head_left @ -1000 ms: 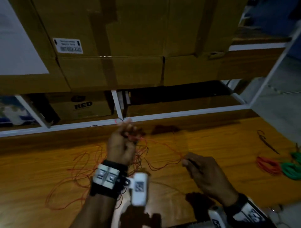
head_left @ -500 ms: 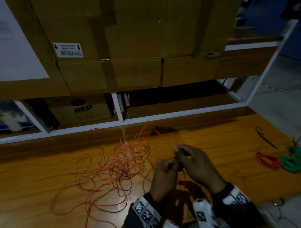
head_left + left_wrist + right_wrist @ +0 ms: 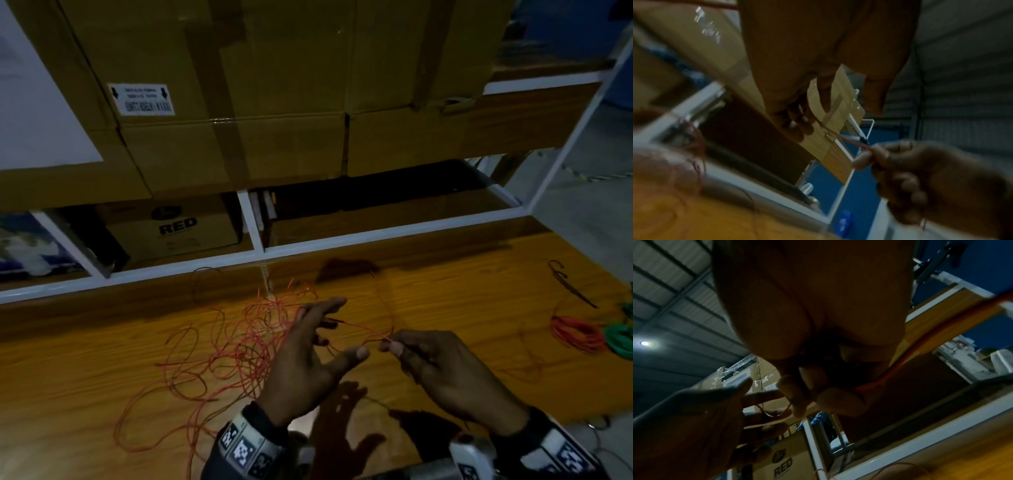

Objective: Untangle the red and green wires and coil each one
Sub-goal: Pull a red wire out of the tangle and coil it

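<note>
A loose tangle of red wire (image 3: pixel 239 342) with some darker strands in it lies on the wooden table (image 3: pixel 85 377), left of my hands. My right hand (image 3: pixel 390 344) pinches one red strand between thumb and forefinger; the left wrist view shows this pinch of the right hand (image 3: pixel 869 154) on the red strand (image 3: pixel 851 142). That strand runs left to my left hand (image 3: pixel 342 329), whose fingers are spread, with the wire lying across them. In the right wrist view the left hand (image 3: pixel 748 402) shows spread fingers with a small wire loop beside them. A coiled red wire (image 3: pixel 575 332) and a coiled green wire (image 3: pixel 620 337) lie at the far right.
Large cardboard boxes (image 3: pixel 239 137) fill a white-framed shelf (image 3: pixel 342 238) along the table's far edge. A small box marked RED (image 3: pixel 178 229) sits below them. A dark, thin piece (image 3: pixel 568 284) lies near the right edge. Bare wood shows between my hands and the coils.
A second ago my left hand held wire up near the shelf. Then both hands met over the table. Now the left hand has spread its fingers and the right has drawn a strand rightward.
</note>
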